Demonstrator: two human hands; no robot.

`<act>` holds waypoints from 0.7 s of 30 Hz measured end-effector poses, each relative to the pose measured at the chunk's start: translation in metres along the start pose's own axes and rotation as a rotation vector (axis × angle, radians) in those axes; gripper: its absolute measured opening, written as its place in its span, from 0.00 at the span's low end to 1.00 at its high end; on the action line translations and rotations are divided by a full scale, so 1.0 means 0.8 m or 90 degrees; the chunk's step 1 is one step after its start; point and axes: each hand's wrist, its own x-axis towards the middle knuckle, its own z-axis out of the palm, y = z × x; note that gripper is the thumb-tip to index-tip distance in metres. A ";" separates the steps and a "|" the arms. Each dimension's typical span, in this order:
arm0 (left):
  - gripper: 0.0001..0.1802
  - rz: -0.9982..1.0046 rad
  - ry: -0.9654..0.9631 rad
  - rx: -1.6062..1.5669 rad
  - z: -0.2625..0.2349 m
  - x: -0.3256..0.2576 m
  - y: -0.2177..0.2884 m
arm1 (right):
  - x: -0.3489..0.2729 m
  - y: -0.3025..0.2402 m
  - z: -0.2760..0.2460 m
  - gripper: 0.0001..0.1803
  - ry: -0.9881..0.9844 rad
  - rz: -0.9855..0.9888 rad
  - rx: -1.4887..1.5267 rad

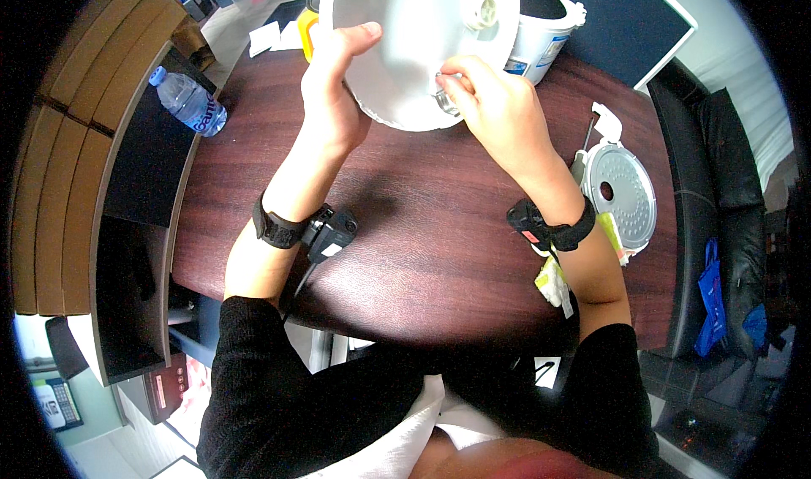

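My left hand (334,82) grips the left edge of a round white lid (414,31), holding it tilted up above the dark wooden table (422,225). My right hand (498,107) pinches a small silver metal part (445,99) at the lid's lower rim. A white knob (483,8) sits near the lid's upper right. Both wrists wear black bands with small devices.
A white rice cooker body (545,27) stands behind the lid. A round metal inner lid (621,193) lies at the right of the table, with yellow-green wrappers (551,280) near it. A water bottle (190,100) lies at the left. A black chair (718,192) stands right.
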 end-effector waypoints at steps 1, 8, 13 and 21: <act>0.22 0.003 0.001 -0.001 0.000 0.000 0.000 | -0.001 -0.003 -0.001 0.07 -0.006 0.022 0.013; 0.20 0.023 0.001 0.007 0.003 0.000 0.001 | -0.003 -0.001 0.004 0.07 0.007 0.047 0.044; 0.19 0.026 -0.006 0.005 -0.003 0.002 0.000 | -0.001 0.000 0.003 0.06 -0.005 -0.005 0.022; 0.22 -0.028 0.010 -0.003 -0.002 0.003 0.003 | 0.001 0.000 -0.007 0.06 -0.035 -0.051 0.010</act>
